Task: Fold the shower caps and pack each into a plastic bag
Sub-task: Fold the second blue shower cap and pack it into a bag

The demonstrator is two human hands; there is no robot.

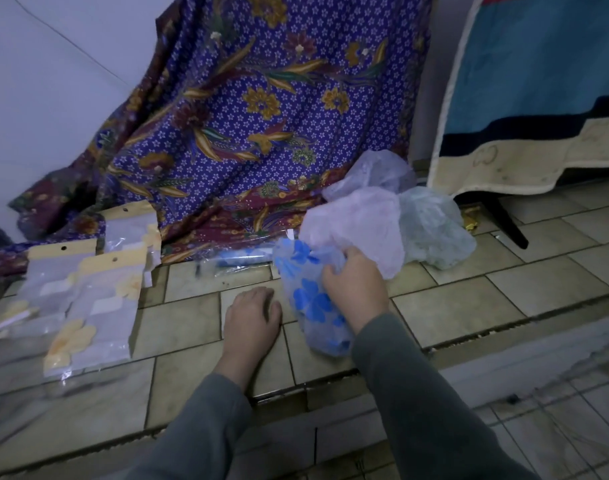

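Two hands over a tiled floor [504, 292]: right hand [355, 289] grips a blue-flowered shower cap [306, 292], left hand [253, 317] rests open, palm down.

I can read almost nothing here. The only sign I can make out is an interlocked double-C emblem woven into the cream border of the hanging blue and navy rug [525, 157] at the upper right; a second mark sits further right on that same border, too blurred for me to read. The clear plastic packets with yellow card headers [88, 306] on the floor tiles to my left carry pale label patches, but no lettering on them is legible.
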